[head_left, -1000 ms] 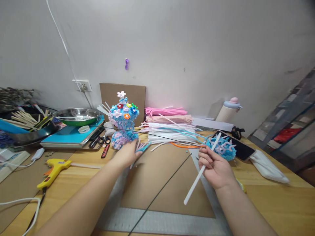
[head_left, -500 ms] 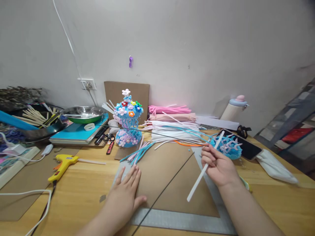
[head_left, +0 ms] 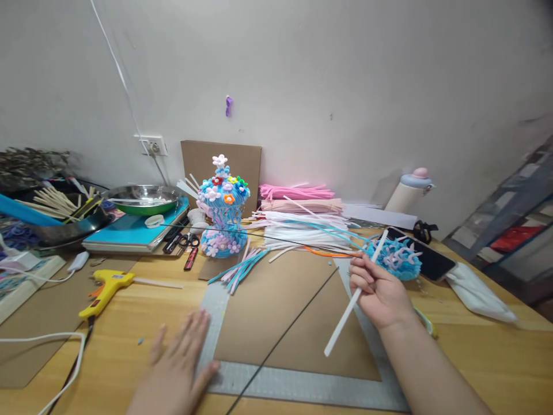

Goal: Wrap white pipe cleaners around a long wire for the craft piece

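Note:
My right hand (head_left: 378, 288) is closed around a long white glue stick (head_left: 341, 325), held slanting above the right side of the brown cardboard sheet (head_left: 294, 323). One thin dark wire (head_left: 268, 237) runs to its fingertips; whether they grip it I cannot tell. Another dark wire (head_left: 283, 334) crosses the cardboard diagonally. My left hand (head_left: 179, 357), slightly blurred, is spread open over the wooden table beside the left edge of the grey cutting mat (head_left: 259, 377), holding nothing. Just past my right hand sits a blue fuzzy piece with pale lilac tips (head_left: 395, 259).
A yellow glue gun (head_left: 108, 288) lies left, a white stick in its back. Behind the cardboard stand a blue flowered pipe-cleaner carousel shape (head_left: 222, 207) and bundles of white pipe cleaners (head_left: 302, 230). Cut blue and lilac pieces (head_left: 239, 268) lie nearer. A phone (head_left: 436, 262) is at right.
My left hand has slid left and toward me, off the cardboard and cutting mat edge. My right hand keeps the glue stick in nearly the same place.

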`<state>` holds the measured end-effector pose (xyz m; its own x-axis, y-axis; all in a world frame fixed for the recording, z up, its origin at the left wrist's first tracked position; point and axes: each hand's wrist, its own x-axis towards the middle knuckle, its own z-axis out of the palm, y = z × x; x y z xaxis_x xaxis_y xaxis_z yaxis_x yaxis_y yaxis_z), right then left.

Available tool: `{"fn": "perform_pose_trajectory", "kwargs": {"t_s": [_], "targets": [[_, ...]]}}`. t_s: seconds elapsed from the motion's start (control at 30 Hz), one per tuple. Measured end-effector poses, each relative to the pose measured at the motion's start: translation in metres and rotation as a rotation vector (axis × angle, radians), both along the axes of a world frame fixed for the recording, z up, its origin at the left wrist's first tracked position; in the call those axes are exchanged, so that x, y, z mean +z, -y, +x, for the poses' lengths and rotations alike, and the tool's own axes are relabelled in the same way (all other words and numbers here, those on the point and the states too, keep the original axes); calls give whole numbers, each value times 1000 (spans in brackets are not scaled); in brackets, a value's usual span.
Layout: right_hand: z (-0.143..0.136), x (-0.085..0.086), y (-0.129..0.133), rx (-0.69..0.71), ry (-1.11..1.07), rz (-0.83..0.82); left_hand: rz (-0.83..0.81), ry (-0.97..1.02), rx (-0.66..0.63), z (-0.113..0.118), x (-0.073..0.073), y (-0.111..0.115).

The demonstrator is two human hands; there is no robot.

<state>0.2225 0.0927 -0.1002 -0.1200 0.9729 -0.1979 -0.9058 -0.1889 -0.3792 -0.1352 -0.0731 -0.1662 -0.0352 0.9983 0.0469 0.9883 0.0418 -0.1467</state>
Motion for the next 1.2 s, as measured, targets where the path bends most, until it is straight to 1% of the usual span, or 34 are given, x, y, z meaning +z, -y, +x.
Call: {"fn": "perform_pose_trajectory", "kwargs": {"t_s": [0.07, 0.1, 0.13, 0.17, 0.2, 0.27, 0.3, 0.33, 0.37, 0.43, 0.5, 0.6, 0.83, 1.07, 1.13, 1.2], "targets": [[0, 0, 0, -2, 2, -2, 132, -75, 199, -10, 2, -1], [-1, -1, -1, -3, 3, -4, 212, -110, 275, -11, 4, -3], [-1, -1, -1, -3, 6, -6, 276, -127, 292, -8, 8, -6], [-2, -2, -1, -2, 8, -8, 306, -120, 248, -2, 12, -10], [-3, -3, -1, -2, 11, -10, 304, -96, 141, 9, 17, -16], [-5, -4, -2, 0, 18, -13, 199, -12, -183, 35, 23, -31], [-6, -5, -2, 1, 21, -13, 147, 27, -295, 48, 24, -40], [-7, -5, -2, 4, 24, -14, 112, 59, -351, 60, 24, -52], [-8, -6, -2, 8, 27, -14, 89, 82, -361, 70, 23, -64], [-8, -6, -2, 16, 32, -12, 79, 114, -289, 81, 19, -88], [-8, -7, -3, 20, 39, -8, 92, 120, -276, 83, 15, -109], [-7, -8, -4, 20, 55, 0, 135, 119, -281, 83, 14, -127], [-4, -13, -6, 31, 98, 27, 225, 136, -194, 88, 15, -145], [-3, -15, -8, 45, 128, 47, 244, 142, -225, 88, 14, -146], [-4, -16, -9, 42, 135, 42, 255, 144, -227, 89, 16, -145], [-4, -15, -9, 32, 140, 39, 304, 174, -259, 92, 21, -140]]}}
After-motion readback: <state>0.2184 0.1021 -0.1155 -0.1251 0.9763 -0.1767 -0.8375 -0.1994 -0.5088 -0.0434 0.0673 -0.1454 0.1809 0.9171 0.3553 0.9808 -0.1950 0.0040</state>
